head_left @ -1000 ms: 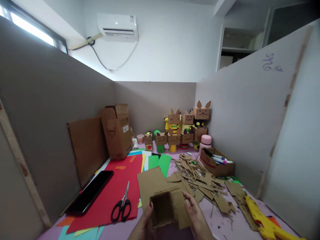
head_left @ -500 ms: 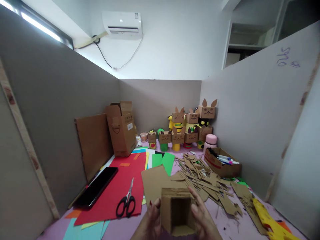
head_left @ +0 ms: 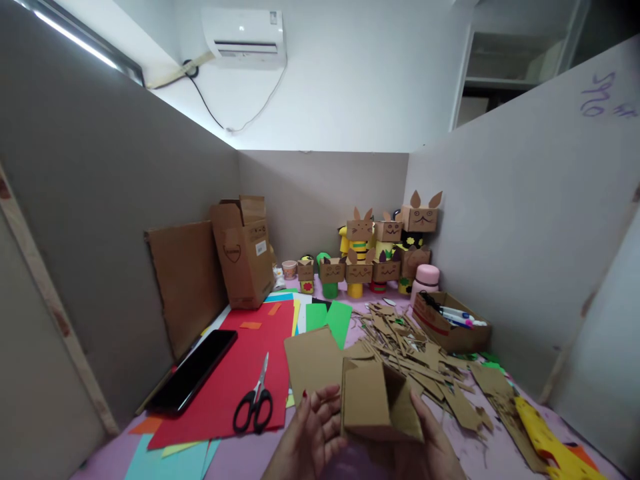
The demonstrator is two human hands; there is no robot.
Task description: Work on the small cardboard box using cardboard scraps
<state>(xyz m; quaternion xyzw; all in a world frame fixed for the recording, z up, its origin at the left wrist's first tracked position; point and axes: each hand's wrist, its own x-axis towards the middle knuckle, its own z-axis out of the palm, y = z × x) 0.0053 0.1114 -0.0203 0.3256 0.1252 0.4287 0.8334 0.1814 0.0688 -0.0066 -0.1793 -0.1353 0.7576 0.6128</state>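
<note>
Head view. At the right of the frame, an open tray (head_left: 453,331) on the pink table (head_left: 260,457) holds markers (head_left: 459,315) lying flat, caps toward the right. At the left of middle, a tall carton (head_left: 244,252) stands upright against the grey wall, top flaps open; what is inside cannot be seen. A flat board (head_left: 186,280) leans on the wall beside it.

At the bottom centre, both hands hold up a small cardboard box (head_left: 374,400) just above the table. Its plain broad face is turned to the camera, and its long axis runs roughly top to bottom of the frame, leaning slightly right. The opening seems to face away and to the right, though the angle makes that unsure. The left hand (head_left: 310,437) is spread loosely, fingertips against the box's left edge. The right hand (head_left: 430,447) cups the lower right corner from beneath, fingers partly curled.

Behind the box lies a flat cardboard sheet (head_left: 310,357). Scissors (head_left: 256,400) rest on red paper (head_left: 235,373) lower left, a phone (head_left: 193,370) further left. Cardboard scraps (head_left: 415,357) spread across the right middle. Box figures (head_left: 380,250) stand at the far wall.
</note>
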